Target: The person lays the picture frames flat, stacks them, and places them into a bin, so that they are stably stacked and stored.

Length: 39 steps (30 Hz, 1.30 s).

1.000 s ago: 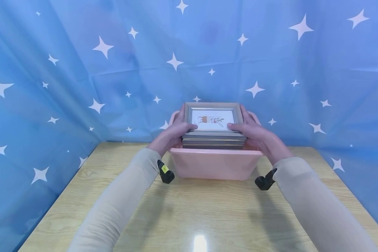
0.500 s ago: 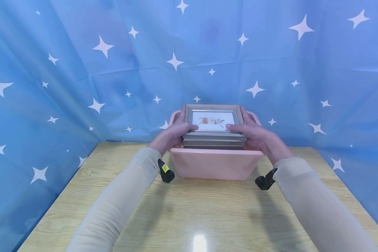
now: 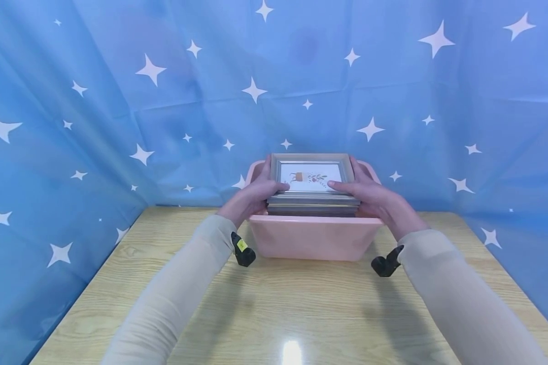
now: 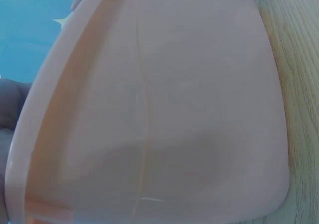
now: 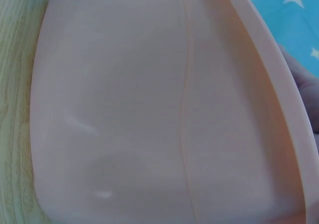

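Observation:
A stack of grey picture frames [image 3: 312,209] sits partly inside a pink plastic basin [image 3: 317,238], its upper part above the front rim. The top picture frame [image 3: 310,157] faces up and shows an orange animal and a leafy sprig on white. My left hand [image 3: 258,190] grips the stack's left side, thumb over the front edge. On the opposite side my right hand [image 3: 369,193] holds it the same way. The fingertips low on the sides are hidden. Both wrist views mostly show the basin's outer wall [image 4: 199,84], with a bit of hand behind the rim.
The basin stands near the back of a light wooden table [image 3: 310,304]. A blue curtain [image 3: 301,61] with white stars hangs close behind it and along both sides. Black wrist cameras [image 3: 244,251] hang under both wrists, near the basin's front corners.
The stack has sunk slightly into the basin between my hands, so less of its front shows above the rim. Both hands keep their hold.

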Each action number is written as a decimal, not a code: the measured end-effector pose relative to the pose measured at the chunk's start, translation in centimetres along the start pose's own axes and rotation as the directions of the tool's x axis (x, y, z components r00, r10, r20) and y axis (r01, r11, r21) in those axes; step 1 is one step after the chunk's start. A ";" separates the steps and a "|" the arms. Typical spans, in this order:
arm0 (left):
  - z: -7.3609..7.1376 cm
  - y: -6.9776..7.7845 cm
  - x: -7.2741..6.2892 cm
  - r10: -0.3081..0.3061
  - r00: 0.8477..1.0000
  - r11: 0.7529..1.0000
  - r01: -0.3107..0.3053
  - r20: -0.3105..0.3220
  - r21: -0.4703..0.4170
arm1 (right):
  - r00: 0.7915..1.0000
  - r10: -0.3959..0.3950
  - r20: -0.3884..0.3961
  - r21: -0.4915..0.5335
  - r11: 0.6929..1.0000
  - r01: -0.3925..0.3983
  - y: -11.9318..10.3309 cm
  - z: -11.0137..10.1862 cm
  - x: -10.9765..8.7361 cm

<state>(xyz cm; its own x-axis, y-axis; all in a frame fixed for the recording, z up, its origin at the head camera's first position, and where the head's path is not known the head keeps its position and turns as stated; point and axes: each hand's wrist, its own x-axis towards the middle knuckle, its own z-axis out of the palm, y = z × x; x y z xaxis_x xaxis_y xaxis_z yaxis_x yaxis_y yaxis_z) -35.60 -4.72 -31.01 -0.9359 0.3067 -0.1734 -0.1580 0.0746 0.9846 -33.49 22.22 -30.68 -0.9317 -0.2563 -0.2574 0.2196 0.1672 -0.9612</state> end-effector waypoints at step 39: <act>0.9 0.1 -0.2 0.047 0.983 0.993 -0.027 -0.178 0.112 | 0.996 -0.050 -0.070 -0.097 0.994 0.044 -0.2 0.9 0.3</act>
<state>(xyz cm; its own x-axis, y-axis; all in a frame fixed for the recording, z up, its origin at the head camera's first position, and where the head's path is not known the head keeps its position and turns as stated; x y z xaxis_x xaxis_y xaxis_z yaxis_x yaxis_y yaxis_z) -35.15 -3.92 -30.85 -0.9834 0.1363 -0.1201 -0.0959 0.1722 0.9804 -33.58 21.20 -30.65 -0.9597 -0.1967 -0.2010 0.1498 0.2472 -0.9573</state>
